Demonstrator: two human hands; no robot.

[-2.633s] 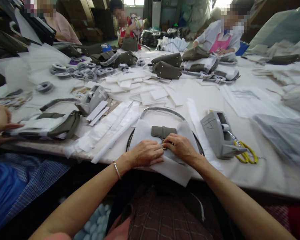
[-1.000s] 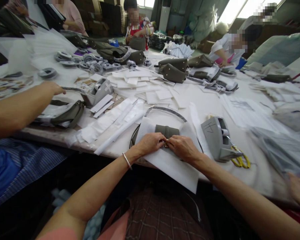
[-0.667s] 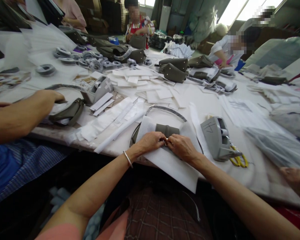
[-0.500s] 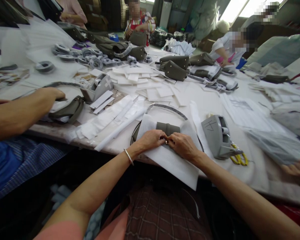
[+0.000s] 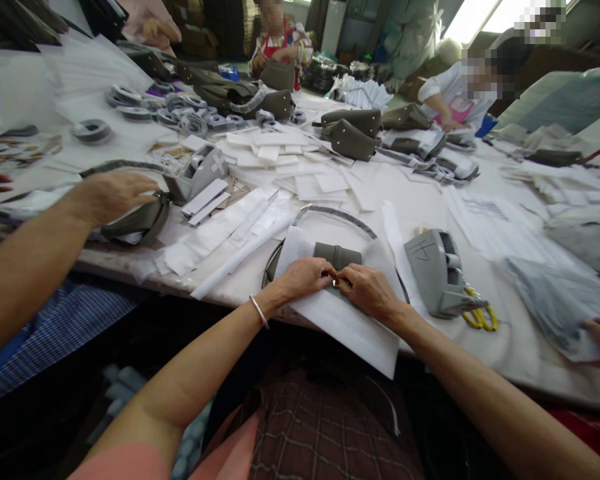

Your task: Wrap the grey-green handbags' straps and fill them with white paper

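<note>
An olive-grey handbag (image 5: 337,253) lies at the table's front edge before me, with white foam sheets (image 5: 350,333) around and under it. Its wrapped handle (image 5: 341,213) arcs out behind it. At the bag's middle, my left hand (image 5: 305,277) pinches a small shiny metal fitting on the strap with thumb and fingertips. My right hand (image 5: 367,287) pinches the same spot from the other side, so the fingertips of both hands meet. The fingers largely cover the fitting, and its exact shape cannot be made out.
Right of the bag stand a grey tape dispenser (image 5: 430,270) and yellow-handled scissors (image 5: 481,317). Plastic strips (image 5: 230,230) and white pads (image 5: 325,183) lie left and behind. A co-worker's arm (image 5: 75,220) reaches over another bag at left; other people work across the table.
My hands keep their pinch at the same spot on the bag. The co-worker's hand at left has lifted and opened; the plastic-wrapped item at far right has shifted.
</note>
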